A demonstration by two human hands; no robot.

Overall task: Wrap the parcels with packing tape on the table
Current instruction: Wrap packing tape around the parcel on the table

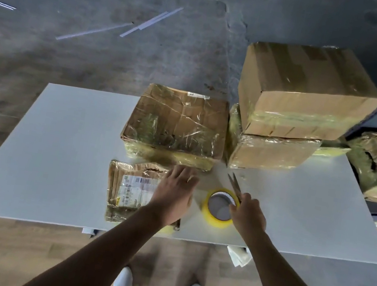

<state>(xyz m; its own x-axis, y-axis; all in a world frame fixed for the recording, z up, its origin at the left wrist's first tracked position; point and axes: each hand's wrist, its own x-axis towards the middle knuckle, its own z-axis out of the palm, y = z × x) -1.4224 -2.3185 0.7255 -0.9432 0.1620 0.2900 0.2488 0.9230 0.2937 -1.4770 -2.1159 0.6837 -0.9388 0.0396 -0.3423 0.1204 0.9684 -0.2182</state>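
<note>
Parcel-wrapping on a white table (56,144): the left hand (173,195), spread flat, presses a small brown tape-covered parcel (116,180) with a white label (132,191); the right hand (248,214) grips slim scissors (235,183) at the rim of a yellow packing-tape roll (209,216) beside it

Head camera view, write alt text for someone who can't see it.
A person's left hand rests flat on a small labelled parcel on a white table, while the right hand holds scissors by a yellow tape roll. Larger taped boxes sit behind.
</note>
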